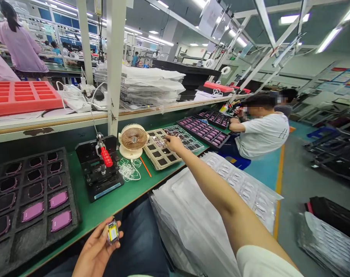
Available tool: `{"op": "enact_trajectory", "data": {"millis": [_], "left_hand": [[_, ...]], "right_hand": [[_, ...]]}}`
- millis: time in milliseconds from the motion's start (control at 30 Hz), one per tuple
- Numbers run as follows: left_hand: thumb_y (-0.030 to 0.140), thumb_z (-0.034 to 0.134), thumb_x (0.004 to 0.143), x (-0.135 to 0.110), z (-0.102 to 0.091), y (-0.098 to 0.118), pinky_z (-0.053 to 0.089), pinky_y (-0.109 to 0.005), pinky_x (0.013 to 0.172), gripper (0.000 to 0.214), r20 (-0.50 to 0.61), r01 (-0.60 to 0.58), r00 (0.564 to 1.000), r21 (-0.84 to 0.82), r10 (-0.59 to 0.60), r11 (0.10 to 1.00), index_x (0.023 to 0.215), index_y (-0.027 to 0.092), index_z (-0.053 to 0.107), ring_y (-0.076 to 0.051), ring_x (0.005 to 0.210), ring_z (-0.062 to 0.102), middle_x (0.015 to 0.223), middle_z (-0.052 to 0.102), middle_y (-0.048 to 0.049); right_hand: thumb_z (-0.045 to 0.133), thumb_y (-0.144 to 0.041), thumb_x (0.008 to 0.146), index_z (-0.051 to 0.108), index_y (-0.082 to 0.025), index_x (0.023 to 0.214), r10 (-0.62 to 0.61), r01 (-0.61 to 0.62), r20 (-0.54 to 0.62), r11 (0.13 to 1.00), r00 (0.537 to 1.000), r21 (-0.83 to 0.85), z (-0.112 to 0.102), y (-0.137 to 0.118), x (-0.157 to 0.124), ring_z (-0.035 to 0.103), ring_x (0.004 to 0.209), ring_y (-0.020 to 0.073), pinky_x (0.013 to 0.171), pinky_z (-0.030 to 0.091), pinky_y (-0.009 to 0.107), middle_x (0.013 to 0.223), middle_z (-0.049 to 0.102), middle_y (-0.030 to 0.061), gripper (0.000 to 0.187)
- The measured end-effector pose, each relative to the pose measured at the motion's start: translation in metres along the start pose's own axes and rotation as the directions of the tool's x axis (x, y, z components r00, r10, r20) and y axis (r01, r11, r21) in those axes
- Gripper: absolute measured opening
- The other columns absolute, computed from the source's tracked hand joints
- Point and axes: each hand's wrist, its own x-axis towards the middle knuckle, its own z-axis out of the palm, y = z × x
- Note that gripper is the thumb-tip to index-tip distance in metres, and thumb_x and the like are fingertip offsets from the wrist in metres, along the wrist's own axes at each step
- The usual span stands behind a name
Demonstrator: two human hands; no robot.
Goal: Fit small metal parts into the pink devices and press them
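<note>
Low in front of me, at the table's front edge, my left hand [98, 244] grips a small open watch case [113, 232] between thumb and fingers; something yellow and white shows inside it. My right hand [174, 145] is stretched far forward over a beige compartment tray [162, 167] and the small loose parts [159, 141] heaped there. Its fingers are bent together at those parts, and what they pinch is too small to make out. A clear tray [196, 145] adjoins the beige one on the right.
A black foam tray [72, 200] with purple watch cases [58, 200] lies left. Beside it stand a red-handled toggle-clamp fixture [101, 171] and a fan [133, 140]. White sheets and plastic trays [186, 200] pile up under my right arm. A co-worker [264, 132] sits right, near filled black trays [203, 130].
</note>
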Motion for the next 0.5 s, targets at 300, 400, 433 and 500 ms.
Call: {"op": "enact_trajectory", "data": {"millis": [300, 400, 433, 500], "left_hand": [[0.026, 0.092, 0.08, 0.001, 0.03, 0.029, 0.063, -0.039, 0.085, 0.035, 0.106, -0.111, 0.988, -0.036, 0.114, 0.993, 0.111, 0.014, 0.083, -0.036, 0.107, 0.078, 0.122, 0.079, -0.0209], [0.026, 0.09, 0.082, 0.001, 0.03, 0.035, 0.063, -0.039, 0.085, 0.032, 0.114, -0.137, 0.984, -0.036, 0.14, 0.99, 0.111, 0.014, 0.082, -0.035, 0.106, 0.078, 0.121, 0.08, -0.0199], [0.025, 0.09, 0.083, 0.0, 0.029, 0.036, 0.063, -0.039, 0.085, 0.032, 0.112, -0.135, 0.984, -0.03, 0.137, 0.99, 0.112, 0.014, 0.082, -0.035, 0.105, 0.078, 0.121, 0.08, -0.0197], [0.026, 0.09, 0.083, -0.004, 0.025, 0.034, 0.063, -0.038, 0.084, 0.034, 0.112, -0.119, 0.987, -0.015, 0.12, 0.993, 0.113, 0.014, 0.082, -0.033, 0.104, 0.079, 0.122, 0.08, -0.0197]], "right_hand": [[0.064, -0.04, 0.103, 0.076, -0.016, 0.122, -0.05, 0.055, -0.038, 0.988, 0.998, 0.142, -0.008, -0.014, -0.053, 0.071, 0.107, 0.0265, 0.093, 0.054, 0.036, 0.113, 0.078, 0.011, 0.033], [0.065, -0.04, 0.101, 0.078, -0.013, 0.114, -0.008, 0.014, -0.037, 0.987, 0.999, 0.157, -0.002, -0.018, -0.055, 0.071, 0.103, 0.0285, 0.09, 0.053, 0.036, 0.105, 0.079, 0.0141, 0.033], [0.067, -0.039, 0.1, 0.078, -0.011, 0.11, 0.016, -0.011, -0.027, 0.987, 0.999, 0.159, 0.0, -0.019, -0.053, 0.072, 0.1, 0.0277, 0.089, 0.054, 0.036, 0.102, 0.078, 0.0143, 0.031], [0.071, -0.039, 0.1, 0.076, -0.011, 0.104, 0.054, -0.053, 0.0, 0.983, 0.999, 0.177, 0.002, -0.021, -0.048, 0.072, 0.091, 0.023, 0.086, 0.057, 0.037, 0.097, 0.076, 0.0108, 0.028]]}}
